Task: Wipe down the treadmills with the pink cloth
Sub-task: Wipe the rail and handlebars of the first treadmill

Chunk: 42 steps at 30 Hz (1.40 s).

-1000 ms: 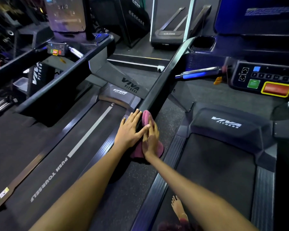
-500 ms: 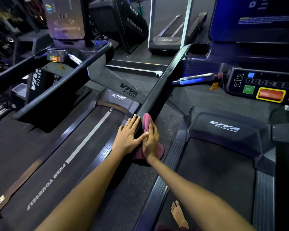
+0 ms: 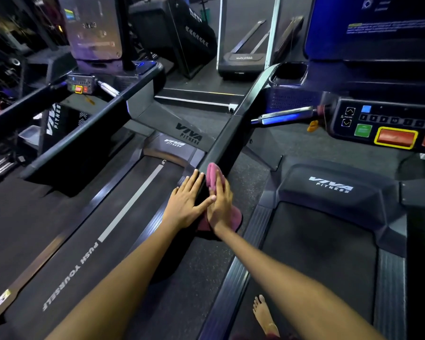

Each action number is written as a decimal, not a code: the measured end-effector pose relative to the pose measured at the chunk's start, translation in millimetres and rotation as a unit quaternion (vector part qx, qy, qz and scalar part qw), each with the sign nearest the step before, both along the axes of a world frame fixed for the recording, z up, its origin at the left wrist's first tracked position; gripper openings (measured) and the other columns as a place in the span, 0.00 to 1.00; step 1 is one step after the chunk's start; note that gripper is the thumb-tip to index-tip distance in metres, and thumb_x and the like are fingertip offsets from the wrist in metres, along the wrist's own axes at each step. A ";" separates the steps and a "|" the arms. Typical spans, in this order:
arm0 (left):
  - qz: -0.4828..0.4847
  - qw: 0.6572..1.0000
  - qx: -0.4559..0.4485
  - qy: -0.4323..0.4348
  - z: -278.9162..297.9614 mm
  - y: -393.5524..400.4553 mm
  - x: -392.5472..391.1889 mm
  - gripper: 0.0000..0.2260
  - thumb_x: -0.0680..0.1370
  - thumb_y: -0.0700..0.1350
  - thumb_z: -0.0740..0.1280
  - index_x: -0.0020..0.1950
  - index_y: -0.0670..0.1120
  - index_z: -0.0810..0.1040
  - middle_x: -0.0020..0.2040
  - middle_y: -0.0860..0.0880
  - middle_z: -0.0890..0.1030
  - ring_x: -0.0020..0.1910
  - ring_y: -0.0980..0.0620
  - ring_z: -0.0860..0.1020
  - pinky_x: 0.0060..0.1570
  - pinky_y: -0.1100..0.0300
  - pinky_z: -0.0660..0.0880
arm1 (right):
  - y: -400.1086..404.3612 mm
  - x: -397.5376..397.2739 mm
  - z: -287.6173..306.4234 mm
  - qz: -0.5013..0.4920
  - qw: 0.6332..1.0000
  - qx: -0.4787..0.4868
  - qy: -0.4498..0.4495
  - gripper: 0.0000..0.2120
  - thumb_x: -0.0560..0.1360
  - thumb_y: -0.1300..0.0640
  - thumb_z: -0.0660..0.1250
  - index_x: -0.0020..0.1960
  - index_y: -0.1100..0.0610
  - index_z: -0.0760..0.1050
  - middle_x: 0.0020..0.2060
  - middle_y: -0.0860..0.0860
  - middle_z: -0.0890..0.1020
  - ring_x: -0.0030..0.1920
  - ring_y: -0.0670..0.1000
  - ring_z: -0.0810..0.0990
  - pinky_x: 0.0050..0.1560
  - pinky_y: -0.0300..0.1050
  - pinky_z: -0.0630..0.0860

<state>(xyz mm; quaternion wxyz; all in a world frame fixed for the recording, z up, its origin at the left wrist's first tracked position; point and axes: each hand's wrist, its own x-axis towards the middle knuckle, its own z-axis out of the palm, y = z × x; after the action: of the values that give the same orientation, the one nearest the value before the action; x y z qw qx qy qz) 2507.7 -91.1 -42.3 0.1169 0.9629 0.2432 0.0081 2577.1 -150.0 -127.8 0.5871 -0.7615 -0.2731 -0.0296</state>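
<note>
My right hand (image 3: 221, 204) lies flat, pressing the cloth (image 3: 212, 177) on the rail (image 3: 233, 133), which runs up toward 1 o'clock; left hand (image 3: 185, 202) flat beside

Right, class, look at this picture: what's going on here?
A person is cleaning gym treadmills. Their right hand presses a pink cloth against the lower end of a dark handrail that runs between two treadmills. The left hand lies flat on the rail beside it, fingers straight. The person stands barefoot on the right treadmill's belt. Its console is lit.
</note>
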 end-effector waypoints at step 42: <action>0.003 1.000 -0.005 -0.001 -5.4 39.7 123.4 0.43 0.69 0.70 0.38 0.78 0.46 0.48 0.78 0.51 0.50 0.77 0.55 0.47 0.74 0.54 0.45 | 24.1 101.0 -9.9 0.015 0.991 0.079 0.108 0.22 0.80 0.54 0.55 0.73 0.54 0.62 0.69 0.52 0.70 0.66 0.47 0.70 0.65 0.38 0.63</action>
<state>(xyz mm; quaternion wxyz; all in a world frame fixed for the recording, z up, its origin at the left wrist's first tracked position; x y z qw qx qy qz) 2631.1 -51.4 -47.7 0.1220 0.9615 0.2463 0.0077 2678.1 -125.9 -137.7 0.6715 -0.7077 -0.2158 0.0402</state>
